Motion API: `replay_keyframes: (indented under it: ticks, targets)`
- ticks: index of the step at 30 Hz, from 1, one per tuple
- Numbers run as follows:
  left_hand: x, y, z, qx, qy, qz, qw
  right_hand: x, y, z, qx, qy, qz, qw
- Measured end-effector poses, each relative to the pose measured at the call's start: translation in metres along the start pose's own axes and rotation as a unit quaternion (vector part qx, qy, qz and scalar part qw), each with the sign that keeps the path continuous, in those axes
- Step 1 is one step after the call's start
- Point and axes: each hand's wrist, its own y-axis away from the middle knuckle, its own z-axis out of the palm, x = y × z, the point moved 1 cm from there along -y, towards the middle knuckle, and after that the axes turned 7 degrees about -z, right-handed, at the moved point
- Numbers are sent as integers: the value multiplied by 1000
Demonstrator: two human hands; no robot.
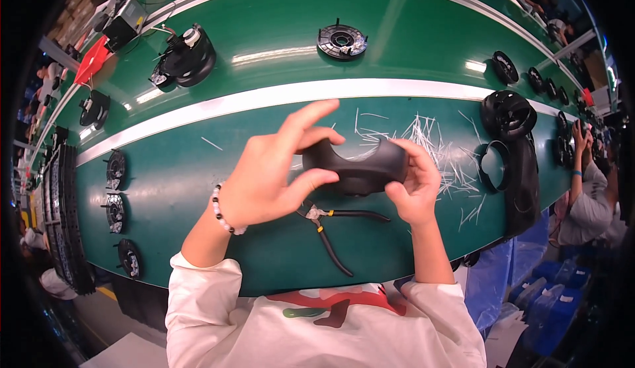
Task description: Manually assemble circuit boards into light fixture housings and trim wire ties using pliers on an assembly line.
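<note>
A curved black plastic housing [364, 173] with a scooped upper edge is held up over the green bench. My right hand [418, 179] grips its right end, thumb in front and fingers behind. At the left end, my left hand [274, 166] has its thumb and a finger around the housing, while the index finger stretches out above it. Directly below lie cutting pliers [317, 216] with black handles and yellow bands, their jaws partly hidden by my left hand. Many thin white strips [430, 146] are scattered beyond and to the right of my right hand.
Black round assemblies [508, 113] and a black ring [493, 166] sit at the right. Several disc parts [115, 212] line the left side near stacked black trays [63, 216]. A white rail [291, 93] borders the green far surface, where another disc part [342, 41] lies.
</note>
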Motion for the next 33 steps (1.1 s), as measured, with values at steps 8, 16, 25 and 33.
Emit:
replay_keyframes:
  ticks: [8, 16, 25, 33]
  targets:
    - [-10, -1, 6, -33, 134, 21, 990, -1, 1, 12, 60, -169, -3, 984]
    - [1, -8, 7, -10, 115, 4, 993, 7, 3, 3, 68, -156, -13, 985]
    - [6, -126, 53, 38, -119, 115, 985, -46, 25, -128, 197, 530, -49, 823]
    - [-45, -308, 211, 27, -428, 187, 884, -20, 84, -197, 190, 713, 44, 673]
